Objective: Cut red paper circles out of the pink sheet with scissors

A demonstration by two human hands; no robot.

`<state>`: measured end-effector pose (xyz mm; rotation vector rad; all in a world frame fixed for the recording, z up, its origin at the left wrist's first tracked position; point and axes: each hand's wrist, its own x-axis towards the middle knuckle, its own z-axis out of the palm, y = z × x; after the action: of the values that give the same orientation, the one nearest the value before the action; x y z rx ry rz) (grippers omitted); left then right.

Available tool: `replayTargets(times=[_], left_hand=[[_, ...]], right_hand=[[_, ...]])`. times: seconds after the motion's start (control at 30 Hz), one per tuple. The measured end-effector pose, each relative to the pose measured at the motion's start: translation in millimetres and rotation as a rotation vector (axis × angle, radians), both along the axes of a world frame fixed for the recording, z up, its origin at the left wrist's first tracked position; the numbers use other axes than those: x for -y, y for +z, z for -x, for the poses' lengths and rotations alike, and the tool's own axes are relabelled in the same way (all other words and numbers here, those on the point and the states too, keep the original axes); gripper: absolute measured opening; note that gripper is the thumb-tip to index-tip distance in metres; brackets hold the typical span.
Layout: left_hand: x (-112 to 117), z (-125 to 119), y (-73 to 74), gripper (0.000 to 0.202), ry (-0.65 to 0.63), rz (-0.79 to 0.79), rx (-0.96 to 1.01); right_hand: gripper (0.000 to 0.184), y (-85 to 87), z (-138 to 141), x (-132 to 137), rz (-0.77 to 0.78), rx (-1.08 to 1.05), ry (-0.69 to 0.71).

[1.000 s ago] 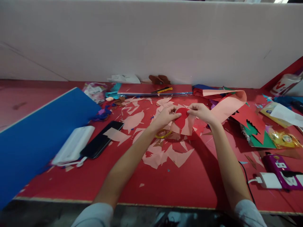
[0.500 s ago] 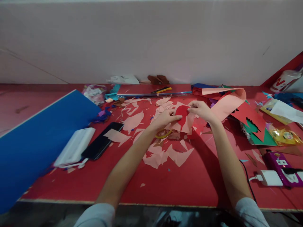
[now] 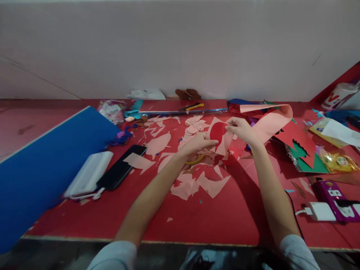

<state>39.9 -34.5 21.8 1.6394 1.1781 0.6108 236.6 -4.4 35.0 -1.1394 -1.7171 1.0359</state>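
Red bench (image 3: 180, 221), strewn with jagged pink paper scraps (image 3: 197, 185), too many to count. One pink paper sheet (image 3: 225, 144) with red patch (image 3: 218, 132), held up above the scraps: right hand (image 3: 242, 131) pinches its upper edge; left hand (image 3: 198, 144), half-curled, grips its lower edge. To the left: one black phone (image 3: 120, 168), one white power bank (image 3: 88, 174), one blue board (image 3: 47, 165). Farther: one yellow craft knife (image 3: 194, 106).

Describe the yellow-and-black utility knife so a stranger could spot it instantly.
Go to the back of the red work table, below the white wall. A flat red sheet lies there, and the yellow-and-black utility knife rests on its right half, its bright handle standing out against the red.
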Motion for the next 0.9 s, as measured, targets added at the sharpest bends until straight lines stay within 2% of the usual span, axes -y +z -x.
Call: replayTargets(times=[0.17, 0.37, 0.53, 0.9], left_hand=[[-1.6, 0.2, -1.7, 0.045, 0.063, -0.005, -0.017], [-2.1, 0.8, -1.3, 0.03, 0.058, 0.046, 0.129], [-6.2, 4.2, -3.0, 0.032, 0.04, 0.01, 0.042], [-4.8, 2.2, -2.3, 0.035, 0.073, 0.008, 0.044]], right_hand=[[0.009, 1.7, -2.2, 0.3, -0.03, -0.003, -0.042], [0.008, -0.2, -2.5, -0.7, -0.028, -0.031, -0.06], [0.008, -0.3, -1.6, -0.5, -0.013, -0.061, -0.043], [0.004, 6.1, -2.4, 2.3, 0.043, -0.119, 0.002]])
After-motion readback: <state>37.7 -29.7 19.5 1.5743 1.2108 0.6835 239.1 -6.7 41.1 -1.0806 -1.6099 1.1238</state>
